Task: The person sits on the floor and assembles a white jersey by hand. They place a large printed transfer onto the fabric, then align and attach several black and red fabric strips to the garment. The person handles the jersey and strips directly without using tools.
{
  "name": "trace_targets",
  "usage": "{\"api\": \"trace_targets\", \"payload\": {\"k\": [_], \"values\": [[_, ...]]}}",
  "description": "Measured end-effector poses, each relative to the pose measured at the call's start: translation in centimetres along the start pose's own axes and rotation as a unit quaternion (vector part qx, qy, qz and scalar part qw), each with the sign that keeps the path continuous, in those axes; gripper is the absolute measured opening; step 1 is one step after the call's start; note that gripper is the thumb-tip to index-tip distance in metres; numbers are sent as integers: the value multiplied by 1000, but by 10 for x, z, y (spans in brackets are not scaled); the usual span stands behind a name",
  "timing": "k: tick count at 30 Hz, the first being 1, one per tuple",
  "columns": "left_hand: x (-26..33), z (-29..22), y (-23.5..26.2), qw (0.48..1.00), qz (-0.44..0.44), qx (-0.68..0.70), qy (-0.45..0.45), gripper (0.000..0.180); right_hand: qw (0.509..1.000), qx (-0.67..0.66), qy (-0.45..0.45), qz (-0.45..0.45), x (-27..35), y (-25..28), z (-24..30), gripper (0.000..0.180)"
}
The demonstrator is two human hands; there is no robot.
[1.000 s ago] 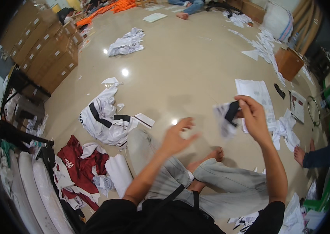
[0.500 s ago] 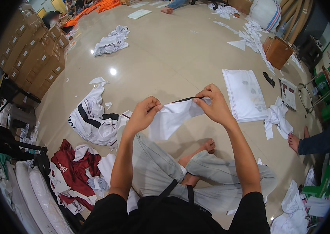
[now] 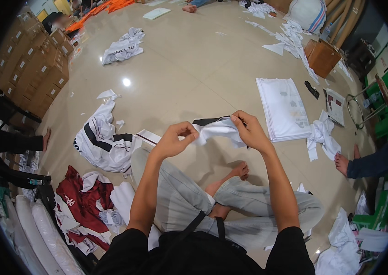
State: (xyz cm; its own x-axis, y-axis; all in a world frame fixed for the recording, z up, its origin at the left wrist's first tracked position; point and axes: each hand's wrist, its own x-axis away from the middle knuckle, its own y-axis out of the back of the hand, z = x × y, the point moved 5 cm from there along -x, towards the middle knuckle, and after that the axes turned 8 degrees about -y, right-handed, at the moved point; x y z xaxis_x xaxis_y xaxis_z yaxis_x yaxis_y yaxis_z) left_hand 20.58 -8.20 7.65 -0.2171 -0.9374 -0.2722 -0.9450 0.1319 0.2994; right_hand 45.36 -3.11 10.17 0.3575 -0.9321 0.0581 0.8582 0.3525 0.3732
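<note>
While you sit cross-legged, your left hand (image 3: 172, 141) and right hand (image 3: 250, 133) pinch a white cloth (image 3: 219, 129) (black-trimmed) between their fingers.

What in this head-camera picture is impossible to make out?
- White and black cloth: bunched between the left hand and right hand, so its full shape is hidden.
- Person at the right: cut off by the dark rim; only a foot and trouser leg show.
- Cardboard boxes: markings too small and bent by the fisheye.
</note>
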Motion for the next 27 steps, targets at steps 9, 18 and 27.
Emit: {"api": "trace_targets", "payload": {"k": [9, 18, 27], "values": [[-39, 1, -65, 998, 43, -5, -55, 31, 992, 70, 18, 105, 3, -8, 33, 27], [-22, 56, -35, 998, 17, -63, 6, 40, 964, 257, -7, 72, -5, 58, 12, 19], [-101, 97, 32, 953, -96, -275, -87, 34, 942, 284, 55, -168, -71, 91, -73, 16]]}}
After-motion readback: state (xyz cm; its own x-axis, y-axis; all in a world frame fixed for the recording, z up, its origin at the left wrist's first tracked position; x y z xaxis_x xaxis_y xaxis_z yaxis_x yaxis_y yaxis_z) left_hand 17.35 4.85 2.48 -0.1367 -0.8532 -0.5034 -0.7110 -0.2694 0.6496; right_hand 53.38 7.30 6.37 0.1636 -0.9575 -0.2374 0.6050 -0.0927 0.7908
